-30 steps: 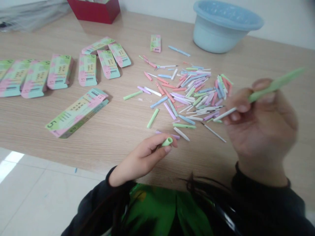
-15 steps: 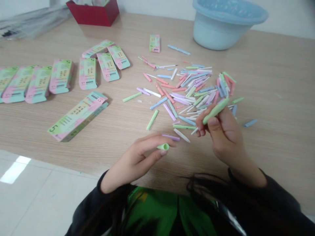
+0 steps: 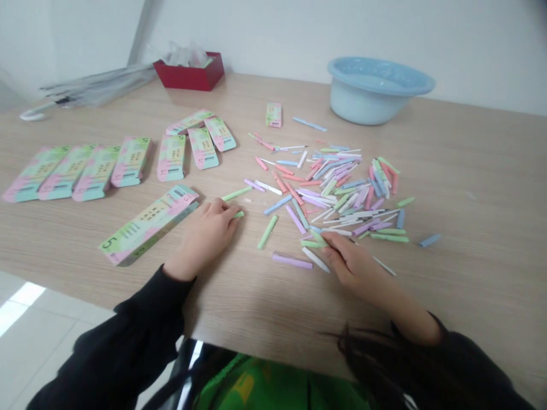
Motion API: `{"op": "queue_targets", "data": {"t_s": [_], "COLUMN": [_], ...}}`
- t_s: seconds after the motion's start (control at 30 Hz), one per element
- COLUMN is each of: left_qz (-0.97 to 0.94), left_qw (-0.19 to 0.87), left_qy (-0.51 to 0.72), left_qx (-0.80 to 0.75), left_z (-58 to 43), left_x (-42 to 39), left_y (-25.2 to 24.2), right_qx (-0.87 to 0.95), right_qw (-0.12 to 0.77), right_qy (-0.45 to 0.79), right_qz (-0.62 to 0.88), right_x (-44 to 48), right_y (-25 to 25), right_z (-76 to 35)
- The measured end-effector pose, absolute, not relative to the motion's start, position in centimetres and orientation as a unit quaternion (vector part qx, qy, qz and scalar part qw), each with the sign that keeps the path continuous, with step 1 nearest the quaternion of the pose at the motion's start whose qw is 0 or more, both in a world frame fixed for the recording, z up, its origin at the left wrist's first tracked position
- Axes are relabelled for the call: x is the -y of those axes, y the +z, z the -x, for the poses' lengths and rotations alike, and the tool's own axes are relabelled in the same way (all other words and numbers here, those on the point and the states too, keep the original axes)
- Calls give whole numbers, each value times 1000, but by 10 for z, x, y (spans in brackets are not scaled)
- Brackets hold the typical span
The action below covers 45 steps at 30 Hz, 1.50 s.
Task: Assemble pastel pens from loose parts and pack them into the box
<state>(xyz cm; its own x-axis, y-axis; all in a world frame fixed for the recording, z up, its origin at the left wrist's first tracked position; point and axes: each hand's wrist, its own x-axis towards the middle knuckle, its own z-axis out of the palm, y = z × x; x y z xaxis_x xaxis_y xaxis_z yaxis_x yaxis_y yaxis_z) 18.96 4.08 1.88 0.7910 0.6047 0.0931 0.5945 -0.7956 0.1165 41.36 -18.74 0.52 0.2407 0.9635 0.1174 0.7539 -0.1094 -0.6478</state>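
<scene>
My left hand rests on the wooden table with its fingers curled around a green pen piece, of which only the tip shows. It lies just right of a long pastel pen box. My right hand lies at the near edge of a pile of pastel pen parts. Its fingers are pressed together on a green pen piece. A purple piece and a loose green piece lie between the hands.
Several flat pastel boxes lie in a row at the left, with more behind. A blue basin stands at the back, a red box at the back left. The table's near edge runs under my arms.
Both hands have come down from mid-air to the table. The left moved left towards the long box; the right dropped to the pile's near edge. The camera tilted up.
</scene>
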Motion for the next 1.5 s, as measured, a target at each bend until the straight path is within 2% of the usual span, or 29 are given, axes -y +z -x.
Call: {"op": "queue_targets", "data": {"t_s": [0.13,0.33,0.47,0.77,1.13,1.5], "left_qz": [-949,-893,-878,-878,-884,-894], "left_qw": [101,310,360,352,368,357], "left_qy": [69,177,195,182,142,142], "left_qx": [-289,-273,-246,-270,-252,-231], "left_z": [-190,-197,-198,-193,-192,-188], "left_x": [-38,-32,-29,-28,-26,-25], "left_y": [26,42,47,35,30,24], "right_qx": [593,616,615,601,580,601], "right_qw": [265,235,235,166,137,201], "right_qy": [188,180,149,70,-38,-9], "right_qz": [737,730,737,779,802,774], "right_x": [184,183,185,191,205,215], "right_y": [3,-5,-10,-8,-17,-27], "right_z": [-413,-413,-416,-426,-447,-437]}}
